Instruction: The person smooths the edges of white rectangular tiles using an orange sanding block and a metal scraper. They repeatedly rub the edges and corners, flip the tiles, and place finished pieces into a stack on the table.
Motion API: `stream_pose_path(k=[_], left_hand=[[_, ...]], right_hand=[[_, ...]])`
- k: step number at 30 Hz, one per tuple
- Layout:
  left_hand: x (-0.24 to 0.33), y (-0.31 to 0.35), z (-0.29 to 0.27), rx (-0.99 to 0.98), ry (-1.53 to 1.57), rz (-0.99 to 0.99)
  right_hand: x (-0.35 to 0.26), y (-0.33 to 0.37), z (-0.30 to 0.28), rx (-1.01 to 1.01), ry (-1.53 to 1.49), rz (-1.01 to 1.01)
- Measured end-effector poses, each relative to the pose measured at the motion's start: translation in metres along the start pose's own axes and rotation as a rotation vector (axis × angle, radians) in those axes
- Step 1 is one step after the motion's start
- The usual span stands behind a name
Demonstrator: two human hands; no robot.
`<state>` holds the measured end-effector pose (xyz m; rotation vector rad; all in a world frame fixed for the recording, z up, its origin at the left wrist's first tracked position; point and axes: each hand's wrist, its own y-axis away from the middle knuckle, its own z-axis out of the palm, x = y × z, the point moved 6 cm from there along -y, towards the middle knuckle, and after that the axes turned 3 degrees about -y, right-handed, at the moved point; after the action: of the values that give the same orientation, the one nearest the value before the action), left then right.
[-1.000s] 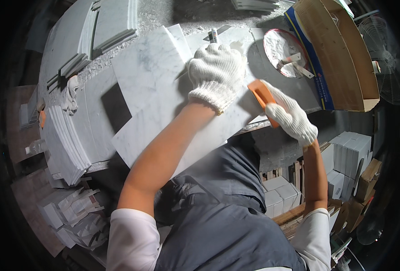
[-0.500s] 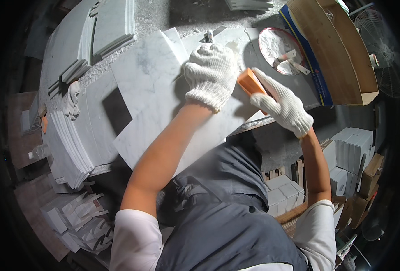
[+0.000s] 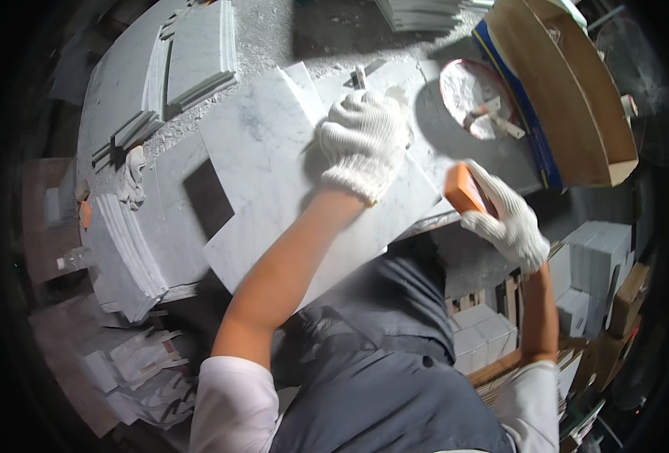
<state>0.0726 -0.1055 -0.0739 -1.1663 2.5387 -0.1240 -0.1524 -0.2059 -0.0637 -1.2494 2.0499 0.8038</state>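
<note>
A white marble tile with faint grey veins (image 3: 304,241) lies tilted toward me, overlapping another marble tile (image 3: 255,136). My left hand (image 3: 364,143), in a white knit glove, presses on the front tile near its far edge. Its fingers are curled closed, and their tips are hidden. Off the tile's right corner, my right hand (image 3: 508,223), gloved the same way, grips an orange sanding block (image 3: 466,189) between thumb and fingers. The block is apart from the tile. Just beyond my left hand lies a small white tube-like item (image 3: 360,78).
A round dish of white paste (image 3: 470,90), with scrapers (image 3: 489,117) in it, stands at the right beside an open cardboard box (image 3: 568,90). Tile stacks (image 3: 198,53) line the dusty table's left. White boxes (image 3: 595,253) and a fan (image 3: 636,75) are farther right.
My right hand has moved right and toward me with the sanding block, away from the tile's edge. My left hand stays on the tile. The whole view has shifted slightly.
</note>
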Motion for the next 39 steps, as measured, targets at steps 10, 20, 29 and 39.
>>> stream_pose_path(k=[10,20,29,39], left_hand=[[-0.003,0.003,-0.012,-0.028,0.258,0.047],[-0.003,0.006,-0.010,0.087,0.144,0.093],[-0.003,0.005,-0.015,0.011,0.166,0.096],[-0.006,0.007,-0.014,-0.108,0.307,0.095]], right_hand=[[0.048,0.070,0.064,0.559,-0.759,0.396],[-0.037,0.032,0.129,0.554,-1.075,0.246],[-0.041,0.032,0.126,0.511,-0.999,0.351],[0.028,0.068,0.116,0.591,-1.043,0.254]])
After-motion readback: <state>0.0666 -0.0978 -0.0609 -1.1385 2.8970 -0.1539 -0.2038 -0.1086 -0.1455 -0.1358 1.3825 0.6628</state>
